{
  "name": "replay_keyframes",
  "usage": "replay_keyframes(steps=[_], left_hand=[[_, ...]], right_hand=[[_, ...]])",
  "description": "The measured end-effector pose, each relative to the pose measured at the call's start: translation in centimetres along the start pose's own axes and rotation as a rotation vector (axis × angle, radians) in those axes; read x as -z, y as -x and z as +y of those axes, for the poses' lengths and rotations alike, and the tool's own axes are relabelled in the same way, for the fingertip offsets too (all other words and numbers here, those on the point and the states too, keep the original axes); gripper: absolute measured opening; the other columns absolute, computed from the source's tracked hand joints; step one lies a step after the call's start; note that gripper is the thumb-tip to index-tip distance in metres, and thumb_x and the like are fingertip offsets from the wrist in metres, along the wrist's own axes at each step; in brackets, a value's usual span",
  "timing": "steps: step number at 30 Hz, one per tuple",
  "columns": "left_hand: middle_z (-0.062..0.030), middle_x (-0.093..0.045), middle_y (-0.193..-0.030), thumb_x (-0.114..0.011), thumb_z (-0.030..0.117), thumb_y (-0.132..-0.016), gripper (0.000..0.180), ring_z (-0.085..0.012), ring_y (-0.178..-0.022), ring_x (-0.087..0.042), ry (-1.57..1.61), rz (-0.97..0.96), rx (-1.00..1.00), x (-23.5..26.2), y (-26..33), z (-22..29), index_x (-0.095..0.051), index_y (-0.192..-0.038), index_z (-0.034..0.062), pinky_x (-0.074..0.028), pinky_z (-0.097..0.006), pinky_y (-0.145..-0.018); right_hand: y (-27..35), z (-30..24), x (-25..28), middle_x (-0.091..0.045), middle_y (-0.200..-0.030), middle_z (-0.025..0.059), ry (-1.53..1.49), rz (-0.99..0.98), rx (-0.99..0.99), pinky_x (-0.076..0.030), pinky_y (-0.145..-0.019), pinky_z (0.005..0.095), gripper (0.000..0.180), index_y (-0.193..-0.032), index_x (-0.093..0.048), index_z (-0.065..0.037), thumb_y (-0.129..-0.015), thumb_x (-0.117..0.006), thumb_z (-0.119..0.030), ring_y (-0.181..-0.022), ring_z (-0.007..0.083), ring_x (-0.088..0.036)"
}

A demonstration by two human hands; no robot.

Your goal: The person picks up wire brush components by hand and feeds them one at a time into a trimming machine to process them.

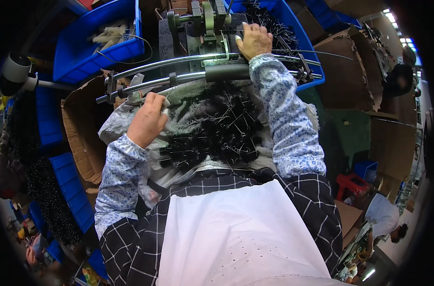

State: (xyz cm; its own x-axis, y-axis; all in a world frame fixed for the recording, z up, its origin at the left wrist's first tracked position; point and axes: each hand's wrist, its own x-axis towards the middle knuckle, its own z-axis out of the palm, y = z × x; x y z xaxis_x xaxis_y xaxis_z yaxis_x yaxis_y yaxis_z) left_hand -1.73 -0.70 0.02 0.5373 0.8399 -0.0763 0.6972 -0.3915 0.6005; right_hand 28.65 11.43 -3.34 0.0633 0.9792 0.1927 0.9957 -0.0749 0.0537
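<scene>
At the far left a blue bin (81, 52) holds pale parts and a wire. Beside it an open cardboard box (81, 133) stands against the person's lap. The left hand (148, 121) rests on a grey cloth (188, 107), fingers curled loosely and pinching a fold of it. Just to its right a heap of black wire brushes (217, 136) lies on that cloth, under two curved metal rails (178, 61). Beyond the rails sits a small machine (202, 24). The right hand (253, 40) reaches to it, fingers bent over a brush wire; whether it grips cannot be told
</scene>
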Motion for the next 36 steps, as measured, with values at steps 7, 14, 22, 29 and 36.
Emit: replay_keyframes(steps=[7, 14, 22, 29, 36], left_hand=[[-0.0159, -0.038, -0.101, -0.052, 0.001, -0.073, 0.035, -0.0308, -0.091, -0.047, 0.042, 0.007, 0.054, 1.6, -0.4, 1.6, -0.047, -0.107, -0.0026, -0.04, -0.034, -0.083], [-0.0157, -0.037, -0.099, -0.046, 0.001, -0.075, 0.034, -0.0291, -0.092, -0.045, 0.096, 0.03, 0.031, 1.3, -0.4, 2.2, -0.041, -0.108, -0.0047, -0.038, -0.033, -0.083], [-0.0138, -0.043, -0.103, -0.051, -0.003, -0.073, 0.029, -0.0278, -0.099, -0.047, 0.167, 0.135, -0.149, 2.4, -0.9, 2.1, -0.048, -0.102, -0.0006, -0.038, -0.033, -0.087], [-0.0128, -0.045, -0.108, -0.051, -0.005, -0.073, 0.034, -0.0236, -0.099, -0.049, 0.208, 0.144, -0.199, 1.7, -3.0, 2.6, -0.05, -0.107, -0.0005, -0.041, -0.03, -0.085], [-0.0056, -0.049, -0.101, -0.054, -0.004, -0.079, 0.031, -0.0122, -0.095, -0.051, 0.565, 0.075, -0.128, -0.1, -4.1, 2.9, -0.041, -0.106, 0.0049, -0.043, -0.026, -0.082]], right_hand=[[0.2, -1.9, -0.9, -0.062, -0.096, 0.006, -0.089, 0.046, 0.013, -0.038, -0.082, 0.0417, 0.032, -0.102, -0.06, -0.01, -0.075, -0.055, -0.025, -0.103, 0.0255, -0.051], [-0.1, -5.8, -1.9, -0.062, -0.083, 0.0014, -0.056, 0.167, 0.037, -0.04, -0.073, 0.0397, 0.016, -0.083, -0.06, -0.012, -0.075, -0.056, -0.024, -0.085, 0.02, -0.058], [-0.2, 0.1, -2.2, -0.064, -0.09, 0.0052, -0.027, 0.104, 0.065, -0.041, -0.076, 0.0414, 0.025, -0.094, -0.062, -0.012, -0.077, -0.053, -0.028, -0.093, 0.0226, -0.058], [-3.3, 5.2, -2.2, -0.059, -0.107, 0.0046, 0.005, 0.028, 0.088, -0.044, -0.084, 0.0403, 0.026, -0.102, -0.063, -0.023, -0.088, -0.042, -0.03, -0.092, 0.0272, -0.059], [-2.9, 11.9, 2.5, -0.06, -0.105, 0.0049, 0.17, 0.332, -0.016, -0.048, -0.079, 0.0373, 0.027, -0.11, -0.058, -0.019, -0.085, -0.053, -0.029, -0.09, 0.0241, -0.06]])
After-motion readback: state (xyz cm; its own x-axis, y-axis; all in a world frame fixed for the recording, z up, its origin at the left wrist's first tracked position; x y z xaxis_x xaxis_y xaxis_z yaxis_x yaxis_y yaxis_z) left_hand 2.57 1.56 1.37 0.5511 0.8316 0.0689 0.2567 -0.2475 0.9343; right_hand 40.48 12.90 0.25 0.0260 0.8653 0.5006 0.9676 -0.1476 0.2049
